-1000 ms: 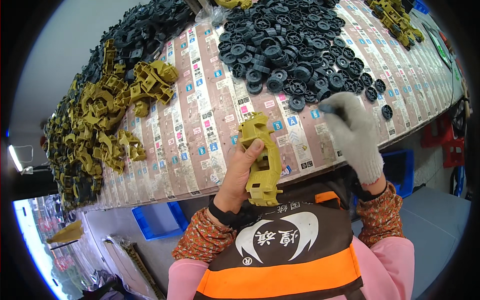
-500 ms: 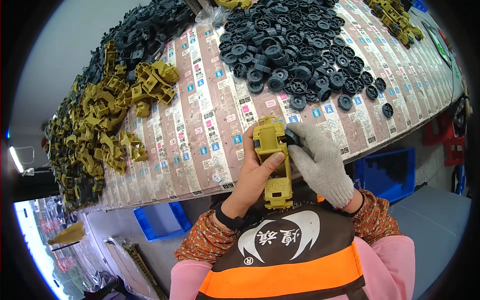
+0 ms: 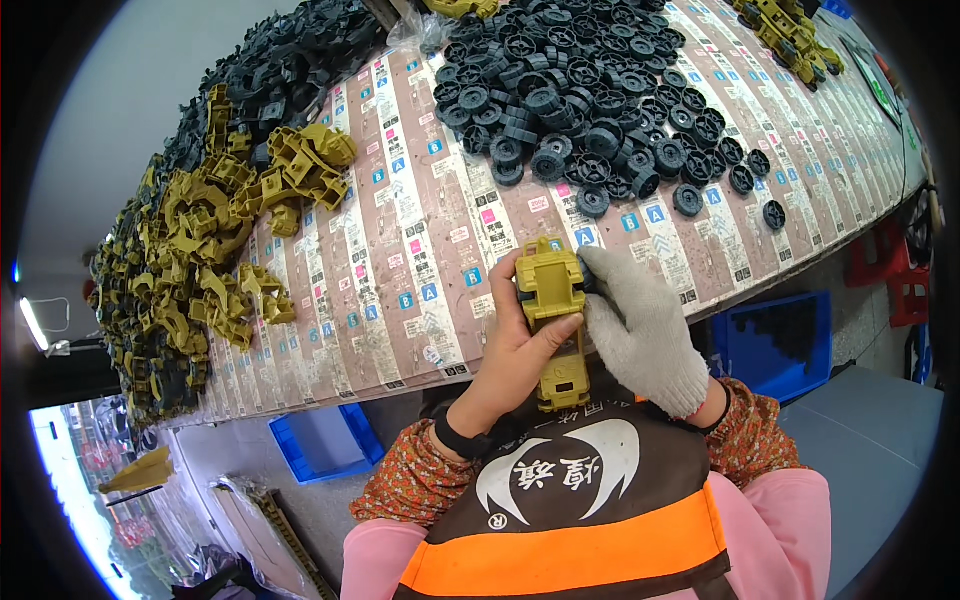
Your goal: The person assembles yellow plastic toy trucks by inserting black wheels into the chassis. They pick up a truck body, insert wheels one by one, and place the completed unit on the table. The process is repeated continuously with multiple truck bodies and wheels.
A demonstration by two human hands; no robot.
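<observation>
My bare left hand (image 3: 518, 362) is closed round a yellow plastic toy truck body (image 3: 553, 282), its thumb across the middle. The truck body is held above my lap at the table's near edge, long side pointing away from me. In a grey-white knitted glove, my right hand (image 3: 640, 325) presses against the right side of the truck body. Between its fingers and the body a dark wheel (image 3: 586, 274) shows only in part; the glove hides the rest.
Black toy wheels (image 3: 590, 110) lie heaped on the paper-covered table (image 3: 400, 340) ahead. To the left are piles of yellow toy parts (image 3: 200, 215) and dark parts (image 3: 290, 60). More yellow pieces (image 3: 785, 40) lie far right. Blue bins (image 3: 325, 440) stand below the table edge.
The truck body has tilted and shifted slightly right in my left hand, showing its end more squarely. My right hand has closed in against its side, covering more of the wheel.
</observation>
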